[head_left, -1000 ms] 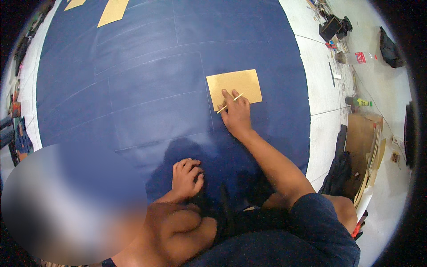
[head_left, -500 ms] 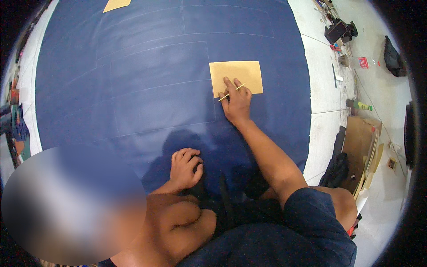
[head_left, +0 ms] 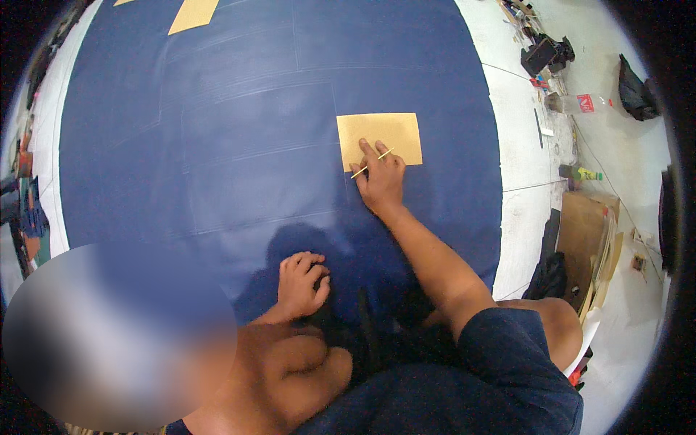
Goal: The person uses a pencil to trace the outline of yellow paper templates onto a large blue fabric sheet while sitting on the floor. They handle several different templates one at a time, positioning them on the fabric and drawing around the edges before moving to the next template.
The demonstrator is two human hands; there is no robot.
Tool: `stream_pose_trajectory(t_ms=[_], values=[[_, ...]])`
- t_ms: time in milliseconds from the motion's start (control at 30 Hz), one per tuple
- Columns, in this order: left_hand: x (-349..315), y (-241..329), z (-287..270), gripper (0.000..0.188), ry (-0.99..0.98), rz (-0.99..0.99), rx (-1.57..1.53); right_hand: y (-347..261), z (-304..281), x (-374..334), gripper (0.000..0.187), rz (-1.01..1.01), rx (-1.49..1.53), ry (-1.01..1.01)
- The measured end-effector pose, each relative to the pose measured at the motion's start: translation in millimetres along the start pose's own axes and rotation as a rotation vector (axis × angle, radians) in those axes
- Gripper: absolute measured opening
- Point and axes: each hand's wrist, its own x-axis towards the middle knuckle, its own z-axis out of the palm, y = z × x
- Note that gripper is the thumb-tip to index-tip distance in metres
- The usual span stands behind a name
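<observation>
Free room over blue sheet (head_left: 254, 185) left of obstructing right forearm (head_left: 435, 258)

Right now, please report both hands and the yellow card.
Right hand on yellow card, holding thin stick. Left hand loosely curled over blue sheet. Card's lower part partly hidden by right hand.

A blue sheet (head_left: 239, 123), marked with thin pale lines (head_left: 313, 84), is spread before the seated person. A tan card (head_left: 388, 130) is pressed flat by the fingertips of the right hand (head_left: 381, 176), in which a thin yellow stick (head_left: 389, 151) is held slantwise between the fingers. The left hand (head_left: 301, 284) is held loosely curled nearer the body; whether the sheet is touched by it cannot be told. At the upper edge, a tan strip (head_left: 194, 16) is seen. To the right, a clear bottle (head_left: 571, 104), a black bag (head_left: 638, 90) and a cardboard box (head_left: 583, 221) are shown.
</observation>
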Motion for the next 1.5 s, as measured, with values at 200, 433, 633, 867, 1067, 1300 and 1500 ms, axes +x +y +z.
stream_pose_trajectory(t_ms=[200,433,633,867,1067,1300,1500], values=[[2.0,2.8,-0.6,0.020,0.026,0.014,0.000,-0.1,-0.2,-0.6,0.056,0.008,0.053,0.025],[1.9,5.4,-1.6,0.015,0.016,-0.010,0.017,0.2,-0.7,-1.7,0.055,-0.017,0.044,0.032],[2.6,4.9,-0.1,0.015,0.032,0.004,0.040,2.6,0.3,-2.7,0.046,-0.021,0.014,0.039],[2.3,5.2,1.0,0.015,0.039,-0.003,0.031,-7.0,-7.4,6.8,0.052,0.013,0.081,0.063],[3.3,4.8,3.6,0.016,0.040,0.008,0.013,15.4,3.6,33.9,0.051,-0.023,0.014,0.063],[0.0,0.5,-2.1,0.019,0.033,0.017,-0.004,40.6,-10.1,63.8,0.042,-0.137,0.082,-0.064],[0.1,3.1,-2.9,0.015,0.062,0.010,0.004,53.1,-23.9,86.1,0.052,-0.248,0.082,-0.282]])
